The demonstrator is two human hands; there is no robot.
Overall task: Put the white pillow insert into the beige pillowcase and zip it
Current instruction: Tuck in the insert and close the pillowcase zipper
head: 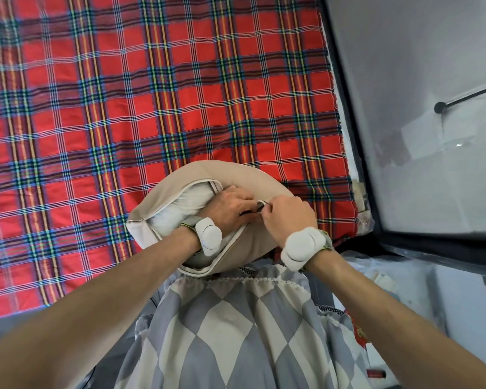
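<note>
A beige pillowcase lies at the near edge of a bed covered with a red plaid cloth, toward its right corner. The white insert shows through the open seam on the left. The left hand presses down on the opening. The right hand pinches the zip pull just beside it. Both wrists wear white bands.

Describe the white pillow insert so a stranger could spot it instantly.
Start at the red plaid blanket and go to its near edge, where the beige pillowcase lies. The white pillow insert bulges from its open side beside the left hand: wrinkled bright white, unlike the smooth beige cover.
</note>
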